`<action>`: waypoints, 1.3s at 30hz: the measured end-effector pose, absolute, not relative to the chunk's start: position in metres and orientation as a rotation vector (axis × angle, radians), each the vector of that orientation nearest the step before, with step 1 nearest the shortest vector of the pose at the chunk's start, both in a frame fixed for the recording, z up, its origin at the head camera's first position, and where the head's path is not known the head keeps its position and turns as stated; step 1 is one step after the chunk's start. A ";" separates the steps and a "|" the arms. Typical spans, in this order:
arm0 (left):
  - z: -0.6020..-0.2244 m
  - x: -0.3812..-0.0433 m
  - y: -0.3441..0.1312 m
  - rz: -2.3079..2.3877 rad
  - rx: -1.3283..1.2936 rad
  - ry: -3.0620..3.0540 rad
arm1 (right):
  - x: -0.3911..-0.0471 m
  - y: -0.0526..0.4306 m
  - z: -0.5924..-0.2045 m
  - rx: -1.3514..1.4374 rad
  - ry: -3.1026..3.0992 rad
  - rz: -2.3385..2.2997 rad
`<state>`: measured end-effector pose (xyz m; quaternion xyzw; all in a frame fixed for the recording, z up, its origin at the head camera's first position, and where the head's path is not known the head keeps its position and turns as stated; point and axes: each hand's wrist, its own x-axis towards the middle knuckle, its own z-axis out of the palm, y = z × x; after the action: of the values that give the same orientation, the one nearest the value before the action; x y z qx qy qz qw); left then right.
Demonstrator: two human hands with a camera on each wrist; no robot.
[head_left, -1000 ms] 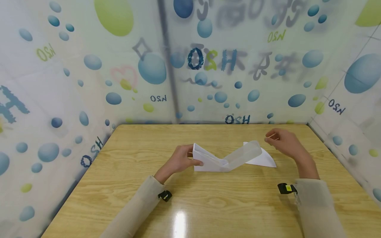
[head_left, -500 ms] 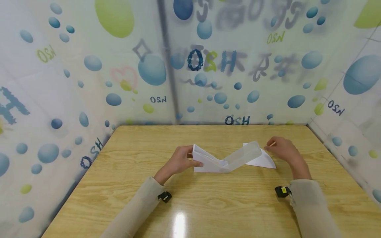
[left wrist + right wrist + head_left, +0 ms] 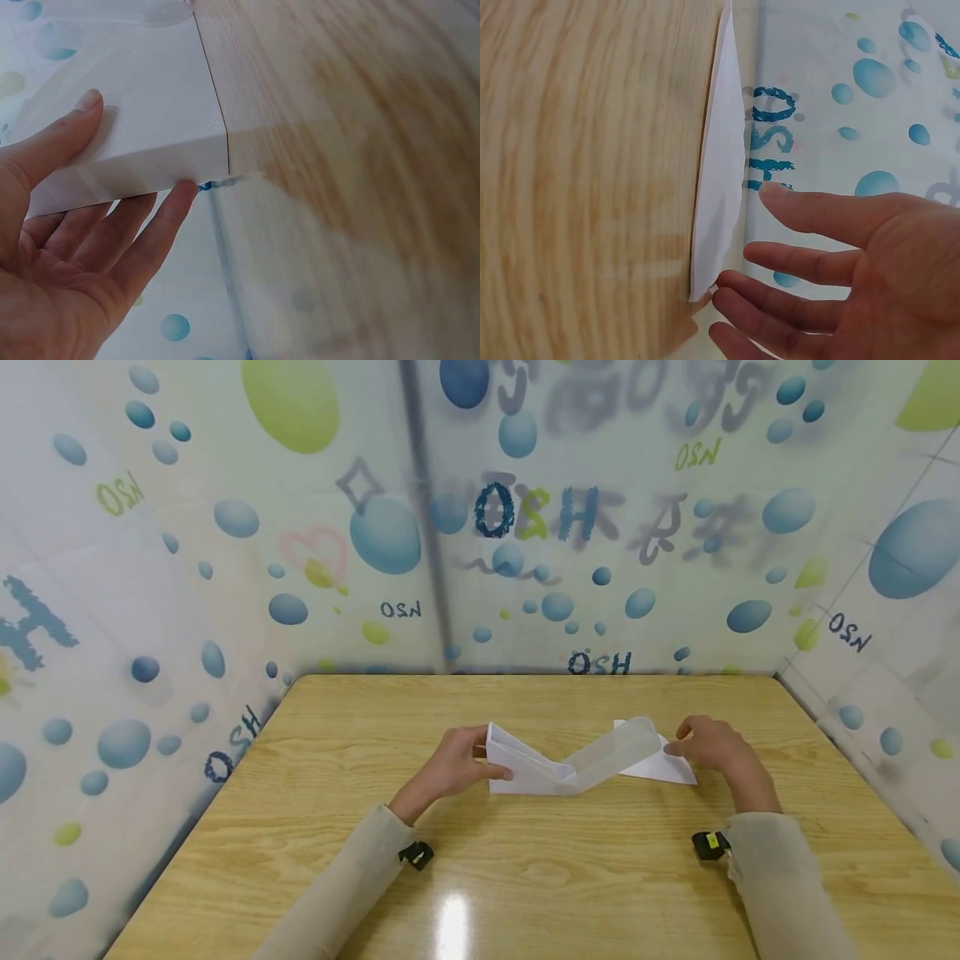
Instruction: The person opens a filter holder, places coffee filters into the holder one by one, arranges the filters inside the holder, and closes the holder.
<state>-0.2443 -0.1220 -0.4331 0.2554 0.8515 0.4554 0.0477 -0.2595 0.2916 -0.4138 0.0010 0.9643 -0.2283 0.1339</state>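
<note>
My left hand [image 3: 453, 763] grips the left end of a white box [image 3: 525, 770] with slanted sides, standing on the table. A clear lid [image 3: 611, 750] is swung out to the right from it. In the left wrist view the thumb lies on the box's broad face [image 3: 150, 90], with fingers on its narrow side. Behind the lid is a flat, fan-shaped white paper [image 3: 663, 767], like a folded coffee filter, partly hidden. My right hand [image 3: 712, 745] is at its curved edge. In the right wrist view the fingers are spread beside the paper [image 3: 721, 172]; contact is hard to tell.
The wooden table [image 3: 480, 868] runs back to a patterned cloth wall [image 3: 480, 577] with side walls left and right. Black wrist cameras sit on the left cuff [image 3: 417, 855] and the right cuff [image 3: 708, 845].
My right hand has come down and slightly left, to the edge of the fan-shaped paper. My left hand, the box and its lid have stayed in place.
</note>
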 end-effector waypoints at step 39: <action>-0.434 -0.244 -0.122 1.397 0.788 2.578 | -0.265 0.286 -0.428 0.088 2.745 -0.714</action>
<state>-0.2444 -0.1223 -0.4341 0.2592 0.8479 0.4595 0.0526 -0.2650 0.2864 -0.4282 0.0306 0.9562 -0.2486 0.1516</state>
